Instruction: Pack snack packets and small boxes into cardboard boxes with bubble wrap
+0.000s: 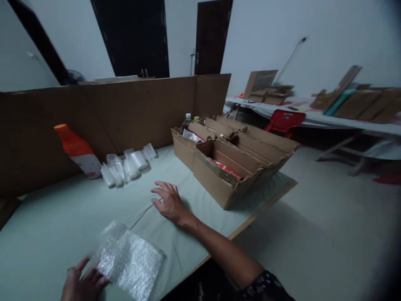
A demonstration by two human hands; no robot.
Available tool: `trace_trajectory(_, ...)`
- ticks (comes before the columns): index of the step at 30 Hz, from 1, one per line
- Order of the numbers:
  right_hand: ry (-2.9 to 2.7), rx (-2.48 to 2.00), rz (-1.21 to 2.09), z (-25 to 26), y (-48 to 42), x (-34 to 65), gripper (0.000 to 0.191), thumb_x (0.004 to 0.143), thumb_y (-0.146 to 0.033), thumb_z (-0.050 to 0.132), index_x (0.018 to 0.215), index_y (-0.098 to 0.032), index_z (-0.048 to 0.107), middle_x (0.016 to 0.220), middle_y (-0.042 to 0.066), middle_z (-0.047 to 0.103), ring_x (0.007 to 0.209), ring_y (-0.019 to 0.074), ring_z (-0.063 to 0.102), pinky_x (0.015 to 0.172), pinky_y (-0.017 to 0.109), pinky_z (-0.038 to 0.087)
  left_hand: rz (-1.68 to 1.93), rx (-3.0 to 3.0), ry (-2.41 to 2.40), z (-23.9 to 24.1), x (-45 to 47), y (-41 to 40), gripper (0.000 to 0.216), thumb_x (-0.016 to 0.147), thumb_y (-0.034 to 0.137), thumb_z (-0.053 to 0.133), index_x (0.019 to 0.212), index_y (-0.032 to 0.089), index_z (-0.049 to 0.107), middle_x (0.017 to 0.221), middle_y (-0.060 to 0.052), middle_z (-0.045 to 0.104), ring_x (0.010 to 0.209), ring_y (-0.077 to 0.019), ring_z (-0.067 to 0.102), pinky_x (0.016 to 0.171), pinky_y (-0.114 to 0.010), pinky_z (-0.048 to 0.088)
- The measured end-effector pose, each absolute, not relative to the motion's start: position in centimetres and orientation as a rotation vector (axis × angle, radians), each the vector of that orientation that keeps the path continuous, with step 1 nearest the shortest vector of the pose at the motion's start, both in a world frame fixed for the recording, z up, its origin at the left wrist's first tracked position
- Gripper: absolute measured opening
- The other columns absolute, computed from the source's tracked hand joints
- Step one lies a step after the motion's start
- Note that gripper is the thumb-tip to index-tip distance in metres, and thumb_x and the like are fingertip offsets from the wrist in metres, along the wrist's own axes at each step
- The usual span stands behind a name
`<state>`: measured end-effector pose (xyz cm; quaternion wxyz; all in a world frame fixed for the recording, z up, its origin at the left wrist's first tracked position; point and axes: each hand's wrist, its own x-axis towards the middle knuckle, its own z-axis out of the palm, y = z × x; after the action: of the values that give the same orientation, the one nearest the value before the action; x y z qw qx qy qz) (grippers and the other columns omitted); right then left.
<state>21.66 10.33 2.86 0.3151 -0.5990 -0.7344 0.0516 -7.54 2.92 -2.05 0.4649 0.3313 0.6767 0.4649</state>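
My left hand (84, 281) is at the lower left, thumb and fingers apart, against the left edge of a clear bubble wrap sheet (138, 261). The sheet lies on the table, partly folded and crinkled. My right hand (170, 203) hovers over or rests on the pale green tabletop, fingers loosely spread with nothing seen in them. A thin dark cord-like line (142, 215) runs from near its thumb toward the bubble wrap; whether the hand touches it I cannot tell. Beyond lie several rolled bubble wrap pieces (128, 165).
An orange bottle with a white lower part (78, 150) leans near a tall cardboard screen (140, 100). Right of my right hand stands a divided cardboard box (213, 179) holding bottles and red packets. A red chair (285, 121) and another cluttered table (316, 119) are farther right.
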Motion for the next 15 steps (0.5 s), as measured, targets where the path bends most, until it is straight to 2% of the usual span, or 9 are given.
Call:
trace_trajectory(2, -1.942, -1.518, 0.004, 5.0, 8.9, 23.7, 0.032, 0.089, -0.029, 0.066, 0.121, -0.026, 0.066, 0.144, 0.004, 0.056, 0.134, 0.0198, 0.047, 0.111, 0.034, 0.032, 1.156, 0.661, 1.635, -2.3, -7.7, 3.4, 0.065, 0.064, 0.079, 0.054, 0.106, 0.029, 0.054, 0.074, -0.002, 0.064, 0.060, -0.0266, 0.065, 0.057, -0.046, 0.059)
trace_trajectory(5, -1.954, -1.607, -0.236, 8.6, 7.6, 27.7, 0.035, 0.090, -0.026, 0.064, 0.124, -0.021, 0.064, 0.146, 0.011, 0.054, 0.136, 0.0278, 0.043, 0.111, 0.043, 0.030, 1.087, 0.754, 1.780, -2.2, -6.9, 3.4, 0.088, 0.053, 0.068, 0.073, 0.128, 0.030, 0.049, 0.087, 0.000, 0.067, 0.054, -0.0212, 0.065, 0.057, -0.040, 0.056)
trace_trajectory(7, -1.935, -1.788, -0.390, 10.9, 7.4, 30.5, 0.041, 0.090, -0.025, 0.063, 0.130, -0.016, 0.059, 0.147, 0.017, 0.051, 0.136, 0.0327, 0.042, 0.110, 0.047, 0.029, 1.031, 0.867, 1.866, -1.4, -5.8, 3.4, 0.097, 0.047, 0.062, 0.077, 0.133, 0.027, 0.048, 0.086, -0.001, 0.069, 0.050, -0.0203, 0.064, 0.056, -0.039, 0.055)
trace_trajectory(10, -1.898, -2.117, -0.535, 13.4, 7.2, 33.7, 0.045, 0.090, -0.023, 0.063, 0.133, -0.011, 0.054, 0.136, 0.022, 0.059, 0.125, 0.0353, 0.052, 0.102, 0.047, 0.036, 1.046, 0.869, 1.819, -0.1, -4.6, 3.3, 0.090, 0.043, 0.058, 0.074, 0.124, 0.022, 0.055, 0.073, 0.000, 0.069, 0.051, -0.0216, 0.063, 0.050, -0.035, 0.052)
trace_trajectory(12, -1.862, -2.301, -0.544, 14.2, 7.0, 35.2, 0.040, 0.091, -0.024, 0.061, 0.128, -0.011, 0.056, 0.118, 0.021, 0.068, 0.109, 0.0326, 0.063, 0.094, 0.042, 0.041, 1.060, 0.889, 1.782, 0.2, -4.4, 3.1, 0.076, 0.044, 0.057, 0.072, 0.111, 0.023, 0.060, 0.067, 0.001, 0.067, 0.049, -0.0202, 0.060, 0.048, -0.032, 0.050)
trace_trajectory(15, -1.784, -2.426, -0.504, 14.5, 6.7, 36.3, 0.029, 0.094, -0.028, 0.059, 0.119, -0.013, 0.061, 0.097, 0.017, 0.074, 0.092, 0.0278, 0.069, 0.082, 0.036, 0.045, 1.081, 0.952, 1.770, -0.1, -5.3, 2.3, 0.059, 0.047, 0.059, 0.071, 0.093, 0.023, 0.063, 0.064, 0.001, 0.066, 0.048, -0.0185, 0.057, 0.047, -0.030, 0.048)
